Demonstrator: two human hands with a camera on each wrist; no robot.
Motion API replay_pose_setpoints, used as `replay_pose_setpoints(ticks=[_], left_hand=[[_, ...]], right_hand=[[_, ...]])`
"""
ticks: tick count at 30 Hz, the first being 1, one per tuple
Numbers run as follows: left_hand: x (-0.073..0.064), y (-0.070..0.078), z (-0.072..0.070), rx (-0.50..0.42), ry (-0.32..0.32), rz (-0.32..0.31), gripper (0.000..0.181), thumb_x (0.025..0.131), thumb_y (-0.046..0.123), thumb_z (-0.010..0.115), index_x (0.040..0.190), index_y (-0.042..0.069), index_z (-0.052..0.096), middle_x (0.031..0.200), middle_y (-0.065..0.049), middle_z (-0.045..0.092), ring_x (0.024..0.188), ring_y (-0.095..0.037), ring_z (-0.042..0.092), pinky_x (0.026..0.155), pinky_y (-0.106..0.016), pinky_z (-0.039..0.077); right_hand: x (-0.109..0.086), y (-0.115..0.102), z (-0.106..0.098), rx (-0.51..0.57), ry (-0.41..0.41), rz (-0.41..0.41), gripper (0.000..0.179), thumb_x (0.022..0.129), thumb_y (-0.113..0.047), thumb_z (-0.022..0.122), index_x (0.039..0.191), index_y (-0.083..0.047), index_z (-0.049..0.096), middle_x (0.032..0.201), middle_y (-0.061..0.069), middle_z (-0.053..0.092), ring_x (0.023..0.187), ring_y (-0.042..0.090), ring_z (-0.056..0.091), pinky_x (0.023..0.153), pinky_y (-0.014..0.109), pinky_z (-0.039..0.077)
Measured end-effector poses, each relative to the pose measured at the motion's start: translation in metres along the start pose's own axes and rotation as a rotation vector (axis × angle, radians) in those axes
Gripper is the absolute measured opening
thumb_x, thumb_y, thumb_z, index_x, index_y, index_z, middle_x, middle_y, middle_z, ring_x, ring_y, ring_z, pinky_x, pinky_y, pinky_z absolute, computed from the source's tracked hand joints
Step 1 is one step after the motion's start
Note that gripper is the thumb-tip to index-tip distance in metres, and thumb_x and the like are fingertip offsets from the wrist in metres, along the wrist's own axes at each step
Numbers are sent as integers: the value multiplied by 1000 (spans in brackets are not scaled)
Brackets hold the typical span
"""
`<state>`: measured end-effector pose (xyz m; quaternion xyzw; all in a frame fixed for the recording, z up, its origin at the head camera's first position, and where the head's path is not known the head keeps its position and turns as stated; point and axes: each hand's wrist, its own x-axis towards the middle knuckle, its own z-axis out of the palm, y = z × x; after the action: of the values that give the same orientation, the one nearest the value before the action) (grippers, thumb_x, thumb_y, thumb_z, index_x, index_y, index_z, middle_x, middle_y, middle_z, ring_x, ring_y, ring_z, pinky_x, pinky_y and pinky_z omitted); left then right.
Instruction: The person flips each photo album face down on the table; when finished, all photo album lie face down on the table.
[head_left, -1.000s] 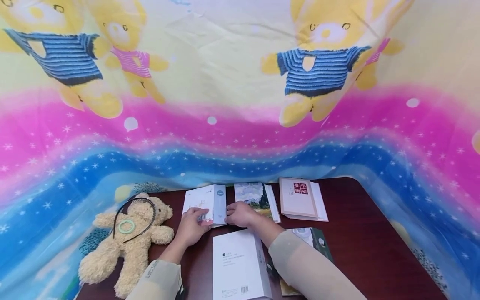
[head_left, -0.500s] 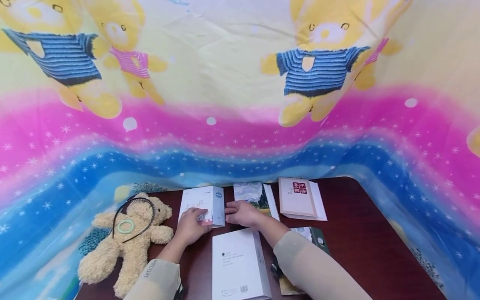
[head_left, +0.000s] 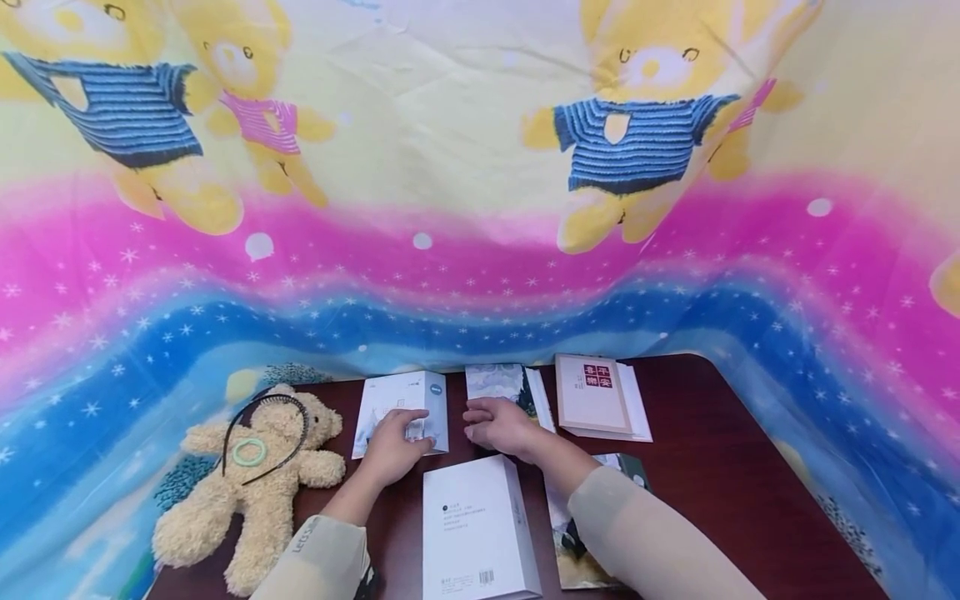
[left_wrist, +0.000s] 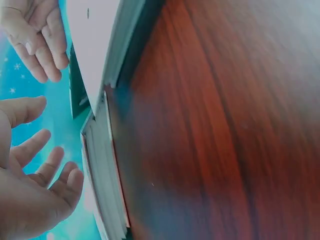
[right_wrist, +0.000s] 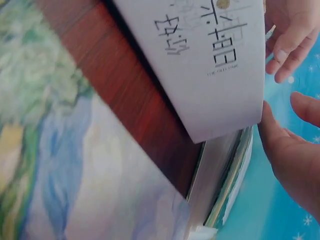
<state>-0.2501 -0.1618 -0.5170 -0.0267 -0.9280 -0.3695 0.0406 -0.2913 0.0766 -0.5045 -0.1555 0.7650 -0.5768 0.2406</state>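
Note:
My left hand (head_left: 400, 444) hovers low over the front of a white-and-blue book (head_left: 437, 421) at the back left, its fingers spread and holding nothing. In the left wrist view that hand (left_wrist: 42, 172) shows loosely bent fingers with gaps between them. My right hand (head_left: 501, 425) is apart from this book, in front of a landscape-painting book (head_left: 495, 381) whose lower part it hides. Its fingers are extended and grip nothing. Nearer me lies a thick white book (head_left: 468, 529) with small print and a barcode; in the right wrist view its lettered side (right_wrist: 220, 95) shows.
A pale book with red characters (head_left: 592, 396) lies at the back right. Another painted book (head_left: 577, 558) is partly under my right forearm. A teddy bear (head_left: 262, 483) with a black headband (head_left: 306, 425) and green ring (head_left: 249, 452) lies left on the dark table (head_left: 735, 492).
My left hand has loosened its hold on the white-and-blue book and come up slightly. My right hand has drawn away to the right. The book has shifted a little left.

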Motion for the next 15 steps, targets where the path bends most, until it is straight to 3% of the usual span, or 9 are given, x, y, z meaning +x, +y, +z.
replay_pose_setpoints(ticks=[7,15], left_hand=[[2,11,5,-86,-83,-23,47,91,22,77,134,7,68,128,-15,65,115,-35,64,97,-52,53],[7,22,12,-174,-183,-51,54,96,24,74,144,5,59,136,-16,63,114,-29,66,88,-47,58]], right_hand=[[-6,5,-15,-65,30,-21,61,98,-6,67,154,3,44,142,21,60,125,35,62,98,44,56],[-14,15,-39,-81,102,-1,59,98,-4,67,153,2,46,142,20,60,123,33,63,97,42,56]])
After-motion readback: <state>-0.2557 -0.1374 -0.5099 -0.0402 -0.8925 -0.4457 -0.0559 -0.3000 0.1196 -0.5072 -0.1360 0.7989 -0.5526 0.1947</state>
